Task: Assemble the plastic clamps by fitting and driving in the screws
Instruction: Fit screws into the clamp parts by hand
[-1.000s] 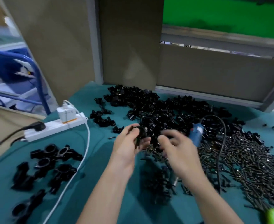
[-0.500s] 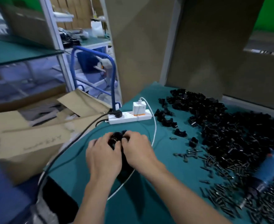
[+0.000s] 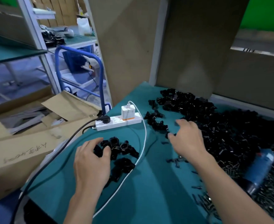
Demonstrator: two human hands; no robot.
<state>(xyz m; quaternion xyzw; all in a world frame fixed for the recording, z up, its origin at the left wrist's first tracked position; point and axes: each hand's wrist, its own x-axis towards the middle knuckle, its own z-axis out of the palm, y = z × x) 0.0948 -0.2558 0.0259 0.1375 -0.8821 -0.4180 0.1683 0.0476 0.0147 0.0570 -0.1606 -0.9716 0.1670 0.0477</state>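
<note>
A small group of assembled black clamps (image 3: 125, 149) lies on the teal table (image 3: 157, 191) at the near left. My left hand (image 3: 91, 162) reaches onto this group, its finger and thumb curled round one black clamp (image 3: 99, 151) at the group's left edge. My right hand (image 3: 188, 139) hovers to the right with fingers spread and nothing in it, just short of the big heap of loose black clamp parts (image 3: 222, 123). A blue electric screwdriver (image 3: 260, 172) lies on the heap of dark screws (image 3: 272, 199) at the right.
A white power strip (image 3: 117, 122) with a charger sits behind the clamps. Its white cable (image 3: 143, 143) runs between my hands. A black cord (image 3: 52, 160) trails off the table's left edge beside open cardboard boxes (image 3: 28, 143). Brown panels wall the back.
Both hands carried a clamp from the parts heap left to the assembled group. My right hand has since let go and moved right toward the heap; my head has turned left.
</note>
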